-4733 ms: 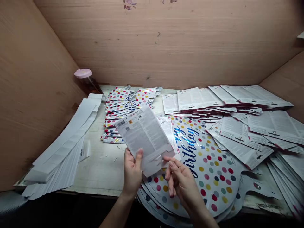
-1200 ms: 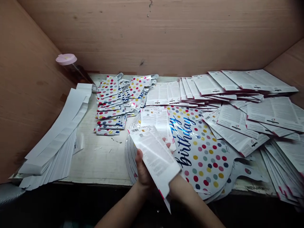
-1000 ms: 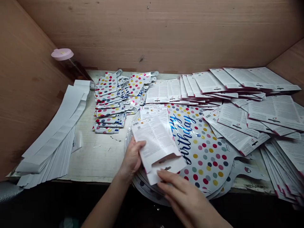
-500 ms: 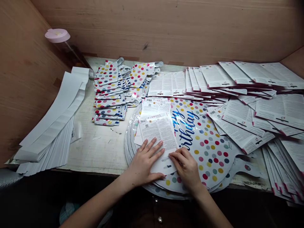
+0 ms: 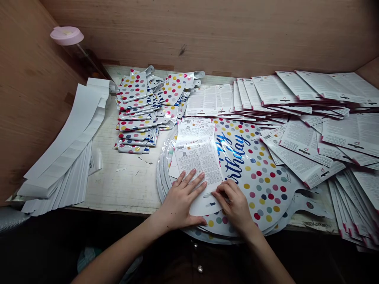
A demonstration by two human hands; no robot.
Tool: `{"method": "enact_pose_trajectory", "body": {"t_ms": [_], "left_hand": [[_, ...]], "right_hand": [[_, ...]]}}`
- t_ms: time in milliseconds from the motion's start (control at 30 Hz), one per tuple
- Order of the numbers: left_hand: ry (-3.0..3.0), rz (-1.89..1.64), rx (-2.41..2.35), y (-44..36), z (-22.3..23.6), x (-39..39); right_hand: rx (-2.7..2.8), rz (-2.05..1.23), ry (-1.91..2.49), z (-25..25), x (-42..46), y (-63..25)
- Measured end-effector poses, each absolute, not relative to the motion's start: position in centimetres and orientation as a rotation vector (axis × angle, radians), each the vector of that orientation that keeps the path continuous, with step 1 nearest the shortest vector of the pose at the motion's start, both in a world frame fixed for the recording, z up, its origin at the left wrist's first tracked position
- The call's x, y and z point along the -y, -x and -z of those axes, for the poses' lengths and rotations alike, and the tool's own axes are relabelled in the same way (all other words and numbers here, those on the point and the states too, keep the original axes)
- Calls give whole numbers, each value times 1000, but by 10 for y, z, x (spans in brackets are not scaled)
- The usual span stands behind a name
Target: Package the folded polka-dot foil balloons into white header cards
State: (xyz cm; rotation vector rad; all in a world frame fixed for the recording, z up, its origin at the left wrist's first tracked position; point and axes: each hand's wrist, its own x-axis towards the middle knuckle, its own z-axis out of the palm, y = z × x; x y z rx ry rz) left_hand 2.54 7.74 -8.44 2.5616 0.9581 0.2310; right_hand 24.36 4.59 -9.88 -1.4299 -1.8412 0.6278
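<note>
The envelope [image 5: 198, 157] lies flat and a little aslant on the big balloons [image 5: 263, 177], printed side up, its slotted end toward the person, probably so that this end is within easy reach of both hands. The left hand [image 5: 179, 201] rests palm down across its lower left part, fingers spread apart and thumb out to the side, which looks meant to pin the paper against the slippery foil. The right hand [image 5: 235, 203] is curled at the right edge near the slot, thumb and fingertips drawn together; that likely gives fine control at the edge, though I cannot tell whether any paper is caught between them. A second envelope [image 5: 195, 130] lies partly beneath the first one's far end. The big balloons are stacked flat, perhaps because this makes a broad, level surface to work on, and they reach past the near edge of the table [image 5: 118, 197]. Small folded balloons [image 5: 134, 88] sit in overlapping piles beyond the left hand, probably layered so that each can be lifted singly, and the long white strips [image 5: 62, 134] fan out farther left. As for containers, the clear bottle [image 5: 84, 59] with the pink lid holds something dark, which I cannot identify. The many envelopes [image 5: 275, 92] on the right overlap in rows; whether they, or the one under the hands, have anything inside is not visible.
</note>
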Motion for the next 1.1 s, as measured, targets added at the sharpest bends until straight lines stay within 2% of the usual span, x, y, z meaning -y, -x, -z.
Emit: {"method": "enact_pose_trajectory", "body": {"t_ms": [633,933,1000,1100], "left_hand": [[-2551,-262,-945,-25,84,-78],[-2565,-254,-942,-25,84,-78],[-2567,-258,-938,-25,84,-78],[-2592,-285,-907,-24,85,-79]], "right_hand": [[1763,-668,1427,95,-44,-244],[2010,-386,1530,98,-44,-234],[2082,-433,1477,88,-29,-239],[2323,-683,1340,66,0,-256]]}}
